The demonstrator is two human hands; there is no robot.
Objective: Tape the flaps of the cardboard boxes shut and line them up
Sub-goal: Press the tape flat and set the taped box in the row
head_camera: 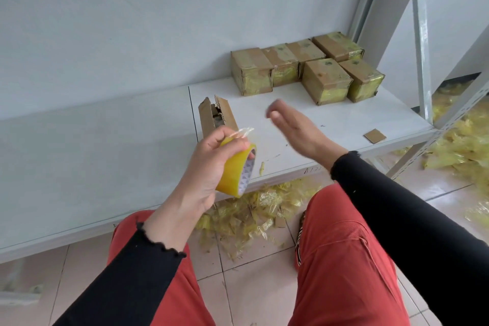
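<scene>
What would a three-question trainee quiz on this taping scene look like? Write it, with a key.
1. True or false: the left hand holds the tape roll.
2. How many taped boxes sit at the back of the shelf? A) four B) six C) eight
3. Fill in: the open box has its flaps ____.

Key: 1 true; 2 B; 3 untaped, standing open. The right hand holds nothing.

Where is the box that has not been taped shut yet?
In the head view the open box stands on the white shelf, left of centre, just behind the left hand holding the tape roll, apart from the taped boxes at the back right.
</scene>
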